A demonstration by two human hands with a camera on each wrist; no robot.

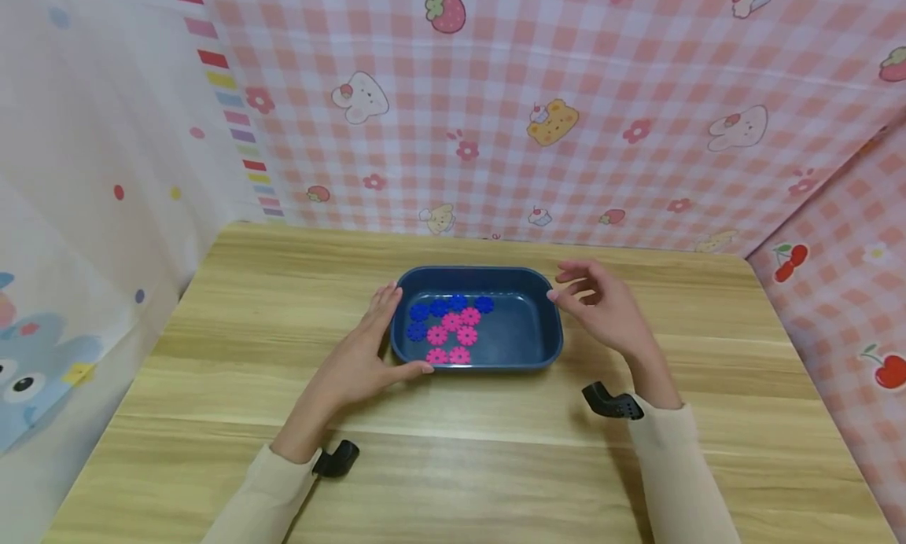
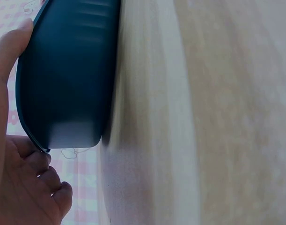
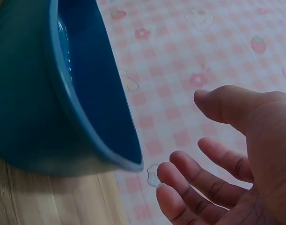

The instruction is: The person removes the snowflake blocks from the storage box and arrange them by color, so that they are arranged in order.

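A dark blue, deep-walled tray (image 1: 520,336) with rounded corners occupies the middle of the table. Inside it, mostly toward the left, lie several blue flower-shaped discs (image 1: 420,312) and several pink flower-shaped discs (image 1: 467,336). My left hand (image 1: 357,359) grips the tray's left end, thumb on the front rim and fingers at the left side; the left wrist view shows the thumb (image 2: 14,44) against the rim. Just off the right end, my right hand (image 1: 605,304) holds nothing, its fingers loosely bent. In the right wrist view a gap separates that hand (image 3: 269,140) from the tray wall (image 3: 30,117).
The tray stands on a wood-grain table (image 1: 467,465). Behind it hangs a pink checked cloth (image 1: 488,80), with more patterned cloth at left and right. A black wrist mount (image 1: 336,459) sits on the left sleeve, another black mount (image 1: 610,402) on the right.
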